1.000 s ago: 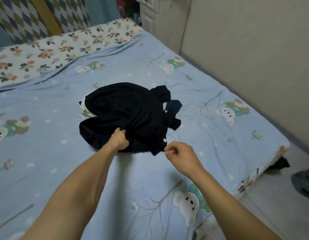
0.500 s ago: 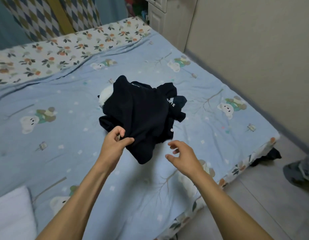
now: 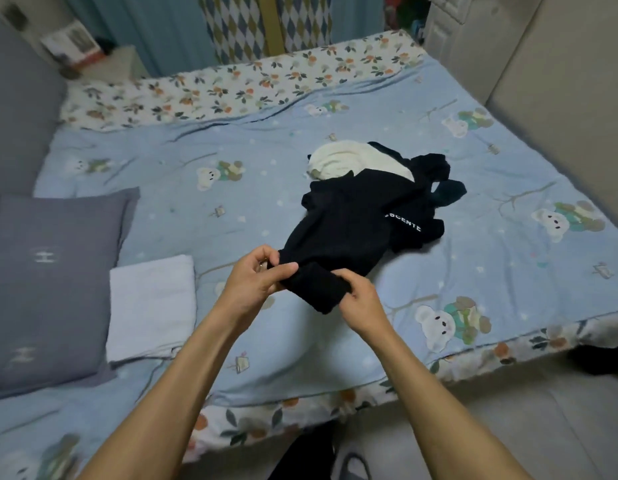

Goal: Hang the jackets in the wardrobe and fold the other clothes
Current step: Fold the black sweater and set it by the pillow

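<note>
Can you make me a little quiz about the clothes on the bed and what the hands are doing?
1. True or false: both hands hold the black garment.
2. What lies partly under the black garment, at its far end? A) a white garment B) a red hat C) a book
3. Fill in: the folded white towel lies next to a grey ____.

Key:
1. True. The left hand and the right hand both grip its near end.
2. A, the white garment.
3. Pillow, on the blue bedsheet.
</note>
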`<state>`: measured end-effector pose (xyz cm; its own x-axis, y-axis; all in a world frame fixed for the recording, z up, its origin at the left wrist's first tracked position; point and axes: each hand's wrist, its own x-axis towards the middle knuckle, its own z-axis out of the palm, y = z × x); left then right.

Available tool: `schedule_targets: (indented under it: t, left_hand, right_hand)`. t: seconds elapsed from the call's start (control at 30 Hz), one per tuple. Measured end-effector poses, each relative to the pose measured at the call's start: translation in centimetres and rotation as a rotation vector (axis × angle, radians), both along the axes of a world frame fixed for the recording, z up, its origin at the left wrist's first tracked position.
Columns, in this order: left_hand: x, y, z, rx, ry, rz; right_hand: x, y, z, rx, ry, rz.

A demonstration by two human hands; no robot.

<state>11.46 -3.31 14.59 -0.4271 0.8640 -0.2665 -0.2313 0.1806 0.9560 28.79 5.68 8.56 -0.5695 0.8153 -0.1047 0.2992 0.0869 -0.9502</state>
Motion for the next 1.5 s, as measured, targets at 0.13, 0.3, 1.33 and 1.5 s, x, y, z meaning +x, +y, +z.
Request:
schedule_targets:
  t: [0.13, 0.3, 1.33, 1.5]
  left_hand:
    - [1.0, -7.0, 0.8, -0.036, 0.024, 0.147]
    - [1.1, -14.2, 1.9, -0.038, 0.040, 0.265]
    - [2.1, 5.3, -29.6, -0.816, 0.776, -0.598]
    - [3.6, 8.2, -33.5, -0.938, 0.921, -0.511]
  right_hand:
    - [1.5, -4.3, 1.4, -0.098, 0.009, 0.082]
    - [1.7, -9.0, 3.5, -0.102, 0.090, 0.269]
    - [1.6, -2.0, -12.3, -0.364, -0.562, -0.307]
    - [3.0, -1.5, -15.2, -0.408, -0.541, -0.364]
